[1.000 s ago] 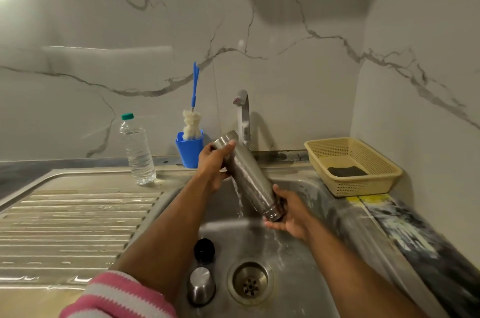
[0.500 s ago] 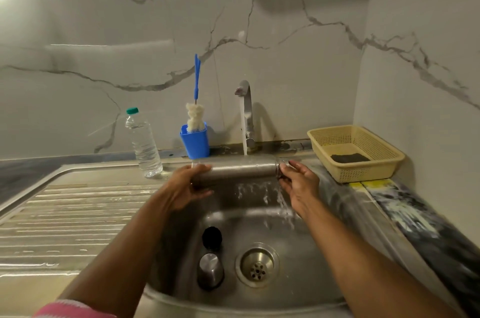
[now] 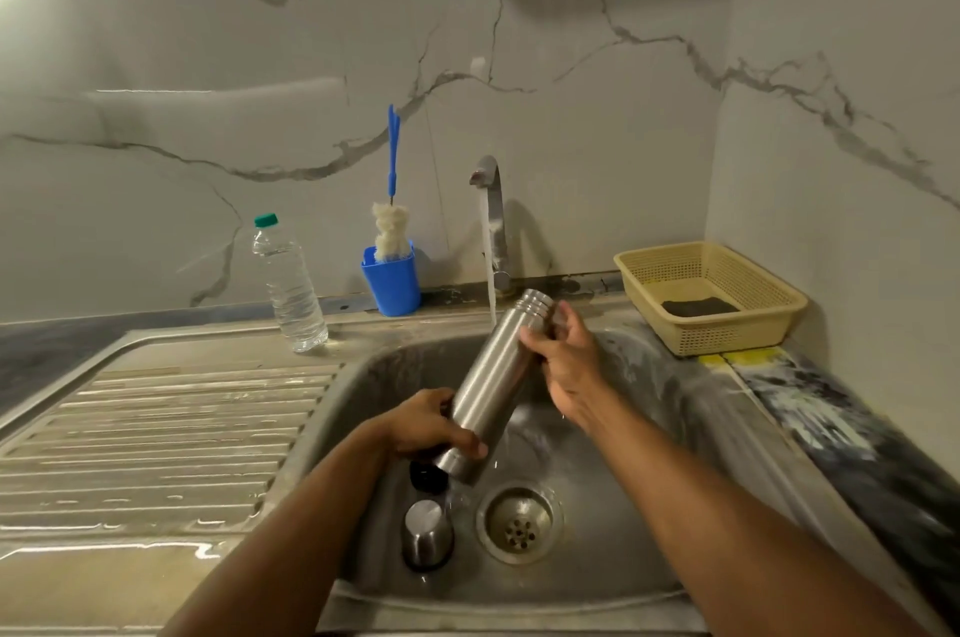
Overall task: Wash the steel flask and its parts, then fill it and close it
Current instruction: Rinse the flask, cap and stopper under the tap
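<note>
The steel flask (image 3: 493, 379) tilts over the sink (image 3: 613, 558), its threaded open mouth up and to the right beside the running tap (image 3: 491, 199). My left hand (image 3: 423, 428) grips the flask's base. My right hand (image 3: 566, 355) holds it near the neck. Water from the tap streams down just left of the mouth. On the sink floor lie a steel cap (image 3: 426, 530) and, partly hidden behind the flask's base, a black stopper (image 3: 423, 478).
A drain (image 3: 519, 522) sits in the basin's middle. A blue cup (image 3: 392, 280) with a bottle brush (image 3: 390, 220) and a plastic water bottle (image 3: 288, 285) stand behind the ribbed draining board (image 3: 156, 433). A yellow basket (image 3: 711, 296) holding a dark scrubber is at the right.
The flask went from tilted mouth-down to the right, through level under the tap, to tilted mouth-up to the right. My left hand dropped with the base; my right hand rose with the neck.
</note>
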